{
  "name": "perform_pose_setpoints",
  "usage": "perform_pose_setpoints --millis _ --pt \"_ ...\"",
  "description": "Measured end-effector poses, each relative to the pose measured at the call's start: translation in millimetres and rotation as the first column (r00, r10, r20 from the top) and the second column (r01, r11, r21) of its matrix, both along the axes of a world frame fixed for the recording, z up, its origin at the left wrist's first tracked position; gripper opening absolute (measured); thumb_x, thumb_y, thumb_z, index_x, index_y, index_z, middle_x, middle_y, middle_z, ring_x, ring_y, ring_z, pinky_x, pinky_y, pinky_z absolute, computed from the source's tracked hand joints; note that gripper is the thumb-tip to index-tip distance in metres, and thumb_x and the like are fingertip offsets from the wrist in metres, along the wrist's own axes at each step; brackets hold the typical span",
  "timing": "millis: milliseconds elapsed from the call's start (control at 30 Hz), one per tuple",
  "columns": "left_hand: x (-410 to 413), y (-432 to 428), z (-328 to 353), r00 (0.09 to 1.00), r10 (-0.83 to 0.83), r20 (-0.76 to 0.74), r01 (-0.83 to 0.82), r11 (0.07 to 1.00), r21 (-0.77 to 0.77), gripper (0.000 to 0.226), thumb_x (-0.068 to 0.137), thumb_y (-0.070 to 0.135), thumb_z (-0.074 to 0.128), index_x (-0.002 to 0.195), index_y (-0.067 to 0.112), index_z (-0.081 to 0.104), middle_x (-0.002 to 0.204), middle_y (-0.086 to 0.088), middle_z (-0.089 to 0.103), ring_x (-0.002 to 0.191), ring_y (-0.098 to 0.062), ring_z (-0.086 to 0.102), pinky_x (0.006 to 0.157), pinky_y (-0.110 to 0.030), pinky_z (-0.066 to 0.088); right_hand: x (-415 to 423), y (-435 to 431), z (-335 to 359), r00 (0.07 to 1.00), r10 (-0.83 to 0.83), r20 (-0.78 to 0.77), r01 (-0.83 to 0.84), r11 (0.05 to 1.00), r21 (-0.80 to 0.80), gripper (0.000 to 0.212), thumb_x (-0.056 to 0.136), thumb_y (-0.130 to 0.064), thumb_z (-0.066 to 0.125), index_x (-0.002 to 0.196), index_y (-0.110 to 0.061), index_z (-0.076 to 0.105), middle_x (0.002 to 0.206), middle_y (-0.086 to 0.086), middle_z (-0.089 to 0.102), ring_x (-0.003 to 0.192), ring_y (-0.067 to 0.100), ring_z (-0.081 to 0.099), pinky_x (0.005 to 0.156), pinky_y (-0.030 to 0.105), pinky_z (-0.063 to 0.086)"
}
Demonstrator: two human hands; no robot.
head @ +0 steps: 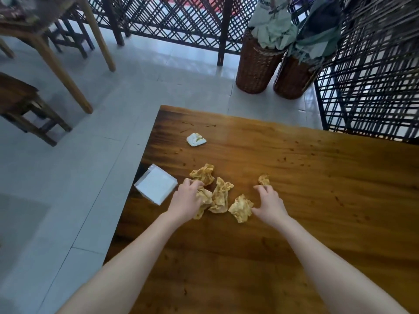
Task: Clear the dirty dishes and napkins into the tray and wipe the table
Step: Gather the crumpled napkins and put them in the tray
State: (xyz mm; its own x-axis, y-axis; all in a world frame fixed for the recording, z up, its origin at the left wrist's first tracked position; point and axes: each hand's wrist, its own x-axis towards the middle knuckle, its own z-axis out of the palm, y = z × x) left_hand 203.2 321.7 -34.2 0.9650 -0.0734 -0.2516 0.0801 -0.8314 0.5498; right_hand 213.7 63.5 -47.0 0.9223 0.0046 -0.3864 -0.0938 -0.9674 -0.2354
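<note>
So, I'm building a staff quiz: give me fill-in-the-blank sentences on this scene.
The left hand grips a crumpled, yellow-stained paper napkin; the right hand holds ____.
The square stack of white napkins sits at the brown wooden table's ____ edge.
____ brown wicker baskets stand on the floor.
Missing: nothing; left; two.

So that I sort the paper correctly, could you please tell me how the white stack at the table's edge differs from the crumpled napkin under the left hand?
The white stack looks clean, while the crumpled napkin is stained yellow-orange. The stack lies flat and squared at the edge of the table; the napkin is wadded up. No hand touches the stack, whereas the left hand grips the napkin. Both appear to be paper napkins.
</note>
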Motion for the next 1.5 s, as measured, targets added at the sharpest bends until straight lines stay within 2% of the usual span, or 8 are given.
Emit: perform_pose_setpoints --millis 167,333,533,667,933,1033,1300,1500 --pt "-2 5 -6 1.0 0.02 0.007 -0.02 1.0 -0.021 0.036 0.096 0.027 0.056 0.132 0.026 0.052 0.134 -0.001 0.046 0.121 -0.016 0.048 0.101 -0.03 0.046 16 7 -14 0.99 -0.064 -0.128 0.071 0.996 0.051 0.115 0.064 -0.053 0.081 0.15 -0.037 0.007 0.16 0.002 -0.005 0.147 0.027 -0.001 0.112 0.059 0.012" --pt "-6 5 -11 0.999 0.045 0.008 -0.045 0.998 -0.035 0.038 0.095 0.026 0.058 0.133 0.025 0.052 0.132 0.0 0.047 0.12 -0.013 0.047 0.1 -0.026 0.043 28 9 -26 0.971 -0.065 -0.231 0.076 0.996 0.04 0.13 0.056 -0.063 0.081 0.148 -0.043 -0.008 0.157 0.0 -0.023 0.146 0.025 -0.017 0.111 0.064 0.008" --pt "-12 -1 -13 1.0 0.031 -0.007 -0.031 0.999 -0.028 0.039 0.096 0.023 0.056 0.134 0.023 0.051 0.134 -0.003 0.046 0.122 -0.018 0.047 0.102 -0.031 0.045 18 12 -35 0.975 0.002 -0.224 -0.002 1.0 -0.004 0.119 0.058 -0.063 0.078 0.15 -0.036 0.007 0.16 0.003 -0.004 0.146 0.03 -0.002 0.109 0.063 0.017" --pt "-17 -7 -10 1.0 0.026 -0.012 -0.027 0.999 -0.018 0.036 0.096 0.022 0.056 0.132 0.022 0.052 0.133 -0.003 0.046 0.122 -0.018 0.048 0.101 -0.032 0.045 3 15 -39 0.99 0.066 -0.125 -0.069 0.997 -0.022 0.095 0.066 -0.058 0.074 0.143 -0.029 0.027 0.154 0.005 0.017 0.141 0.029 0.018 0.106 0.055 0.034" --pt "-34 -7 -9 0.999 0.014 -0.036 -0.015 1.0 -0.012 0.036 0.096 0.02 0.056 0.132 0.025 0.051 0.132 -0.001 0.046 0.121 -0.017 0.048 0.1 -0.029 0.044 -22 33 -36 0.997 0.069 -0.016 -0.068 0.994 0.086 0.032 0.082 -0.013 0.065 0.107 -0.021 0.046 0.111 -0.001 0.042 0.102 0.019 0.041 0.073 0.034 0.052" --pt "-39 -6 -9 0.999 0.019 -0.043 -0.02 1.0 -0.016 0.036 0.096 0.021 0.056 0.131 0.026 0.052 0.133 -0.001 0.046 0.12 -0.016 0.048 0.099 -0.028 0.045 -30 38 -31 0.997 0.08 0.009 -0.081 0.99 0.114 0.03 0.082 0.002 0.057 0.102 -0.018 0.046 0.1 -0.003 0.042 0.093 0.018 0.047 0.066 0.036 0.052" --pt "-41 -2 -6 0.999 0.041 -0.02 -0.042 0.998 -0.036 0.036 0.095 0.02 0.057 0.131 0.025 0.052 0.133 -0.002 0.046 0.12 -0.016 0.048 0.099 -0.026 0.044 -5 49 -4 0.986 0.07 0.152 -0.097 0.98 0.174 0.037 0.082 0.007 0.054 0.109 -0.018 0.048 0.102 -0.004 0.044 0.086 0.015 0.048 0.056 0.026 0.041" --pt "-36 6 -5 0.996 0.086 0.015 -0.085 0.994 -0.066 0.036 0.095 0.021 0.058 0.13 0.026 0.053 0.133 0.0 0.046 0.121 -0.014 0.049 0.1 -0.026 0.045 27 66 -3 0.98 0.095 0.175 -0.129 0.971 0.199 0.042 0.083 0.01 0.049 0.116 -0.017 0.049 0.11 0.0 0.045 0.095 0.02 0.05 0.062 0.033 0.049"
